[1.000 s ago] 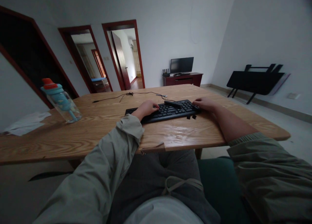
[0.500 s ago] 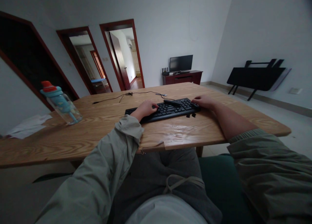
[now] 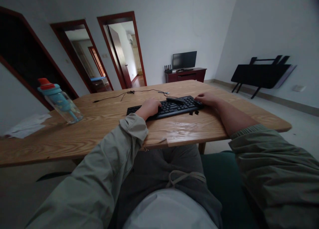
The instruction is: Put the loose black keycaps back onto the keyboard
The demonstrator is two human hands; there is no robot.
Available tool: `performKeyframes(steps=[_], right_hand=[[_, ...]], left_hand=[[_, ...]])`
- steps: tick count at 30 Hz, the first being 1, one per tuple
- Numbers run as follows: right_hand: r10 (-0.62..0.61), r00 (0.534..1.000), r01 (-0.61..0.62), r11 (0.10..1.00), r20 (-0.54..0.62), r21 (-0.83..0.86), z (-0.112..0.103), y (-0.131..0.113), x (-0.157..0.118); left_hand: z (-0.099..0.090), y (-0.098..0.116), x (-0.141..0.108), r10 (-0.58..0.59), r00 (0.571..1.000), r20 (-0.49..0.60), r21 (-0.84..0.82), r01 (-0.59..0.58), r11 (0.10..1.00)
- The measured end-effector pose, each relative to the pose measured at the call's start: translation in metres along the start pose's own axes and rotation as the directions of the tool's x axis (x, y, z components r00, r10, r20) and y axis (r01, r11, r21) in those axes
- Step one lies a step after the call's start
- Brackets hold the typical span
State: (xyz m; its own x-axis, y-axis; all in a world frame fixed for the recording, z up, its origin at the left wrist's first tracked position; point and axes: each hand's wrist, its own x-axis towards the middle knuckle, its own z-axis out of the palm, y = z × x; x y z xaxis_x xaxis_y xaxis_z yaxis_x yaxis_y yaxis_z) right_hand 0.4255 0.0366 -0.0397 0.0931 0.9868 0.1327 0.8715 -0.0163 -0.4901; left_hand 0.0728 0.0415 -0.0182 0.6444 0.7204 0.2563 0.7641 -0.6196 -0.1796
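Note:
A black keyboard [image 3: 169, 110] lies slightly slanted on the wooden table [image 3: 99, 129]. My left hand [image 3: 150, 108] rests on its left part, fingers curled over the keys; whether they pinch anything is hidden. At the keyboard's right end is my right hand [image 3: 206, 99], its fingertips bent against the keys and edge, too small to make out what they grip. A dark, narrow object [image 3: 175, 100] lies across the top of the keyboard between my hands. Two small black pieces [image 3: 193, 113] sit on the table just in front of the keyboard.
A thin black cable [image 3: 147, 90] runs behind the keyboard. At the left stand a bottle [image 3: 63, 106] with a red cap and some white papers [image 3: 28, 126]. Clear film [image 3: 184, 131] covers the table's near edge. Farther back are a monitor [image 3: 184, 60] and a folded black table [image 3: 261, 76].
The view has shifted a little, so everything sits slightly higher in it. My left hand has turned somewhat over the keys, with less of its fingers showing. My right hand stays at the keyboard's right end.

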Motion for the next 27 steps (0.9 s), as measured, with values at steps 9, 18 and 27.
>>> performKeyframes(steps=[9,18,27], right_hand=[[0.011,1.000,-0.011,1.000,-0.004,0.004,-0.001,-0.001,-0.001],[-0.034,0.998,0.033,0.999,0.056,0.013,-0.002,0.003,0.004],[0.006,0.999,-0.007,1.000,0.047,0.019,0.000,-0.001,0.005]], left_hand=[[-0.010,0.035,0.003,-0.053,0.997,-0.061,0.155,0.062,0.986],[-0.032,0.130,0.021,0.422,0.902,-0.086,-0.056,-0.428,0.902],[-0.025,0.134,0.023,0.324,0.946,-0.023,-0.117,-0.324,0.939]])
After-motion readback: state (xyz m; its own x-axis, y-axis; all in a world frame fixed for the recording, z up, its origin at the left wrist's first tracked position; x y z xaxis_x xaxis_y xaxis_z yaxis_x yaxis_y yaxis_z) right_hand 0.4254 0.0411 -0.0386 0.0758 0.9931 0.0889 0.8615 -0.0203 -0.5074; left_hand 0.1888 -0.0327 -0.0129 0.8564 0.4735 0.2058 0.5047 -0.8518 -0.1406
